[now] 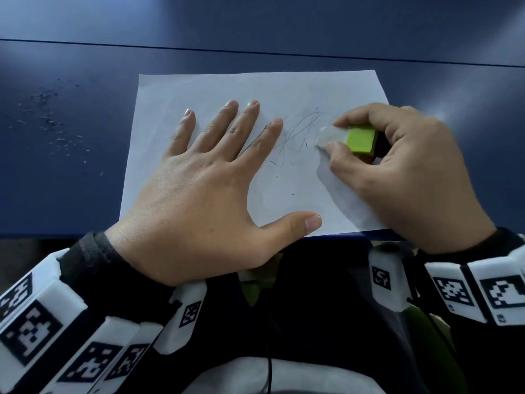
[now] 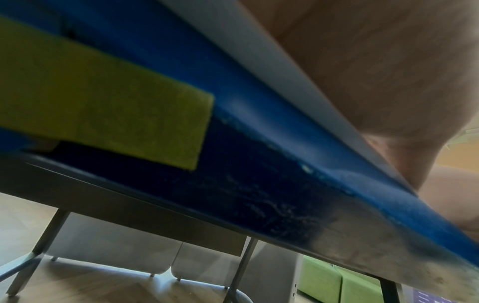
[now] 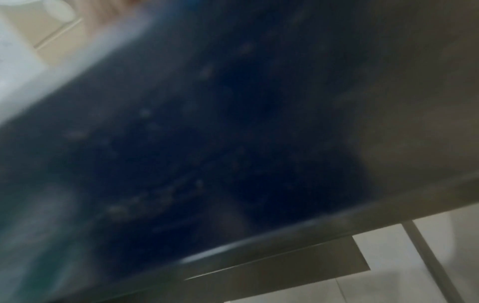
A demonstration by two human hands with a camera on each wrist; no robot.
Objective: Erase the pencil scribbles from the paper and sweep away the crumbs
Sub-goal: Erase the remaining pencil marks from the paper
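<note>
A white sheet of paper (image 1: pixel 216 86) lies on the dark blue table (image 1: pixel 255 24). Thin pencil scribbles (image 1: pixel 298 129) cross its middle, and small dark crumbs (image 1: pixel 279 166) dot the sheet below them. My left hand (image 1: pixel 224 129) lies flat on the paper with fingers spread, pressing it down. My right hand (image 1: pixel 335 137) pinches a white eraser (image 1: pixel 331 137) with a lime-green sleeve (image 1: pixel 360 139), its white tip touching the paper at the scribbles' right end. In the left wrist view only the heel of the hand (image 2: pixel 388 71) shows above the table edge. The right wrist view is blurred.
A scatter of eraser crumbs (image 1: pixel 51 123) lies on the table left of the paper. The table's near edge (image 1: pixel 56 236) runs just below the sheet. A seam (image 1: pixel 255 52) crosses the table behind the paper. Under the table, metal legs (image 2: pixel 46 239) and green blocks (image 2: pixel 337 280) show.
</note>
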